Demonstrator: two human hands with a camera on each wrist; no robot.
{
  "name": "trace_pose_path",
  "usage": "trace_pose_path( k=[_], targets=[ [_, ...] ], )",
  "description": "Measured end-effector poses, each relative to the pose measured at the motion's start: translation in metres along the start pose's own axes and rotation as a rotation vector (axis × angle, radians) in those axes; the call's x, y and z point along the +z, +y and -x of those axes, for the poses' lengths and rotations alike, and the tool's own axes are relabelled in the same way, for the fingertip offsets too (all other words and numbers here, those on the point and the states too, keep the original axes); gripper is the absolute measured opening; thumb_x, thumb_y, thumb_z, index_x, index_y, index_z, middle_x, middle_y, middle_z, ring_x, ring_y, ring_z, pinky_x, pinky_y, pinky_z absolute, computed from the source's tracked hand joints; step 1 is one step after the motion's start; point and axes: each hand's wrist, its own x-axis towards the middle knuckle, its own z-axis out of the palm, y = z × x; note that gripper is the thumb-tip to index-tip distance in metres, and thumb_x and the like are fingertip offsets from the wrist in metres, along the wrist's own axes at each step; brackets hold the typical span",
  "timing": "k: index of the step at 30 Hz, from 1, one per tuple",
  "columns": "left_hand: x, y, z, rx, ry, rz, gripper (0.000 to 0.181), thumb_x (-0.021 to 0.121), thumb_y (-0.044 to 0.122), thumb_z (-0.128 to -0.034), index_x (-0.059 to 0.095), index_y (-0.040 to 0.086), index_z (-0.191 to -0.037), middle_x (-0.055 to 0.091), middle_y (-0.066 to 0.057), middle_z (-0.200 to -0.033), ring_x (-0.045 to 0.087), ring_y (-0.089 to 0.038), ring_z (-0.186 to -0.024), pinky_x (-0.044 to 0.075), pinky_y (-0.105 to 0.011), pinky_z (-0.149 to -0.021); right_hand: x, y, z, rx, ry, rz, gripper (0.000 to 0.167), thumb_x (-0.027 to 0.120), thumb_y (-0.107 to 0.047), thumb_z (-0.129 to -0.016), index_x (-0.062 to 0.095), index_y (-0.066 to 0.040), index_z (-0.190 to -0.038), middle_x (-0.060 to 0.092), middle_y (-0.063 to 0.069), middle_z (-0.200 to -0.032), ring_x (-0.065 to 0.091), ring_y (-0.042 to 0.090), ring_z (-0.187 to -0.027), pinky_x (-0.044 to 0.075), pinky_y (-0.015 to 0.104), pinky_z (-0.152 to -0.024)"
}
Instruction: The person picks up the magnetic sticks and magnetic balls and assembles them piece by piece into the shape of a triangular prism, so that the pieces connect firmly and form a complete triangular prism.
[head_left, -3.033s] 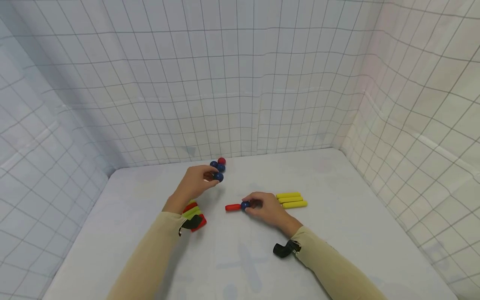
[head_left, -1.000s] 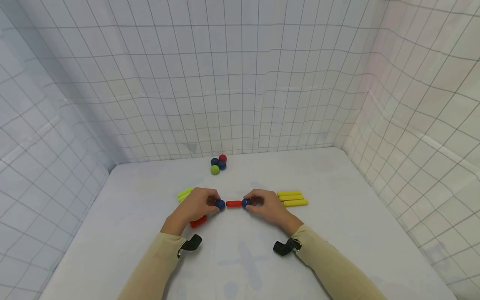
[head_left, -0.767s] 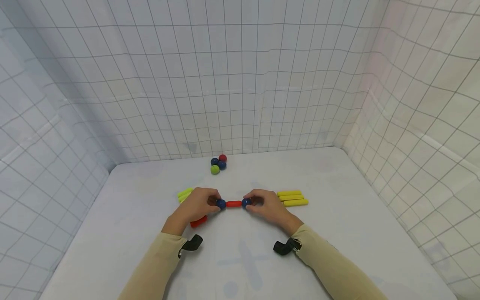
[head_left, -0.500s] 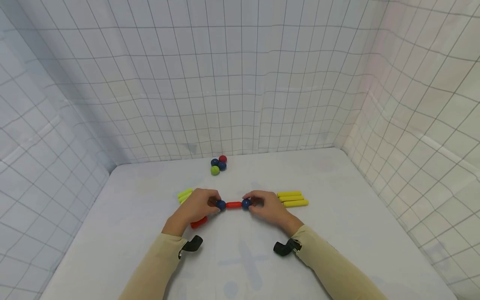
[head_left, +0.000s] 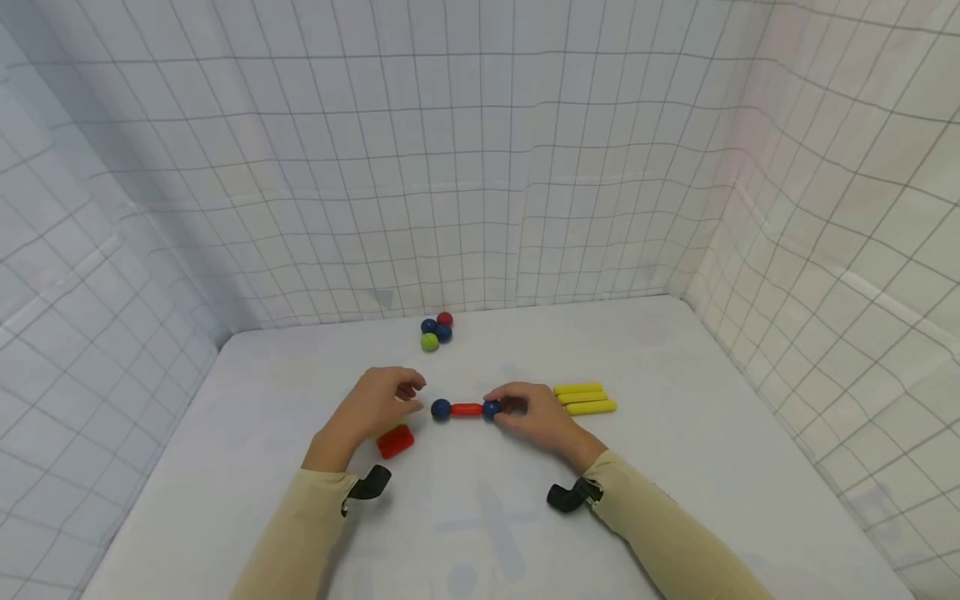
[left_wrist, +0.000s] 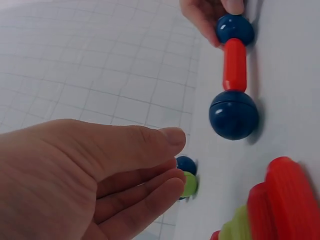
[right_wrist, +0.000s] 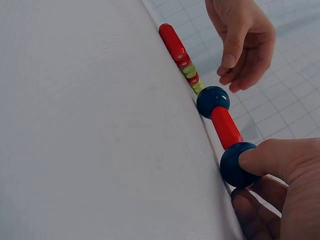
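Red rods (head_left: 395, 442): nearest, beside left hand
Right hand (head_left: 536, 416): pinches right ball (head_left: 491, 409)
Red-blue bar (head_left: 467, 409): mid-table (head_left: 570, 350), rod touching ball each end; probably light, stiff, balls slick; take by balls, joints may part
Left hand (head_left: 375, 405): nothing held, thumb-finger gap, off left ball (head_left: 441, 409)
Yellow rods (head_left: 585, 398): right
Loose balls (head_left: 443, 333): far
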Motion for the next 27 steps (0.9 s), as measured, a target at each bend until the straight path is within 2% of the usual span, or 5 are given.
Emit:
trace_pose_path(
  k=[6,12,19,23,27],
  targets=[
    [-0.018,0.002,0.014,-0.017,-0.001,-0.036,0.03,0.082,0.011,-0.0971,0.076,0.001,-0.125,0.076,-0.012,-0.116,0.07,-0.023,-0.1,0.059,-0.048,-0.095,0.001,0.001,0.001,-0.009,0.003,0.014,0.031,0.084,-0.011,-0.096,0.08,-0.022,-0.124,0.074,-0.014,-0.114,0.068,0.01,-0.098,0.057,0.034,-0.091],
    [-0.023,0.002,0.034,-0.015,-0.015,-0.082,0.026,0.083,0.009,-0.0954,0.079,0.002,-0.12,0.075,-0.004,-0.105,0.065,-0.02,-0.092,0.06,-0.042,-0.086,0.002,0.001,0.001,-0.009,0.023,0.029,0.029,0.086,-0.014,-0.095,0.08,-0.023,-0.123,0.074,-0.014,-0.109,0.068,0.011,-0.096,0.057,0.034,-0.089],
    [-0.011,0.002,0.059,-0.04,-0.06,-0.146,0.019,0.089,0.01,-0.0909,0.081,0.007,-0.108,0.069,0.004,-0.091,0.059,-0.016,-0.084,0.056,-0.037,-0.078,0.002,-0.001,0.0,-0.007,0.024,0.036,0.029,0.086,-0.015,-0.095,0.079,-0.023,-0.122,0.073,-0.014,-0.107,0.067,0.01,-0.095,0.057,0.034,-0.088],
    [0.0,0.004,0.064,-0.035,-0.082,-0.187,0.017,0.09,0.01,-0.0897,0.081,0.009,-0.104,0.07,0.004,-0.093,0.06,-0.016,-0.085,0.058,-0.039,-0.081,0.002,-0.002,0.0,0.001,0.027,0.043,0.029,0.086,-0.015,-0.095,0.079,-0.023,-0.122,0.073,-0.014,-0.105,0.067,0.011,-0.094,0.056,0.034,-0.087],
    [0.009,0.005,0.066,-0.002,-0.074,-0.251,0.013,0.09,0.008,-0.0892,0.08,0.011,-0.098,0.069,0.004,-0.089,0.059,-0.015,-0.082,0.058,-0.04,-0.082,0.002,-0.001,0.0,0.01,0.029,0.042,0.029,0.086,-0.015,-0.095,0.079,-0.024,-0.122,0.072,-0.015,-0.103,0.067,0.01,-0.094,0.056,0.034,-0.087]
  ],
)
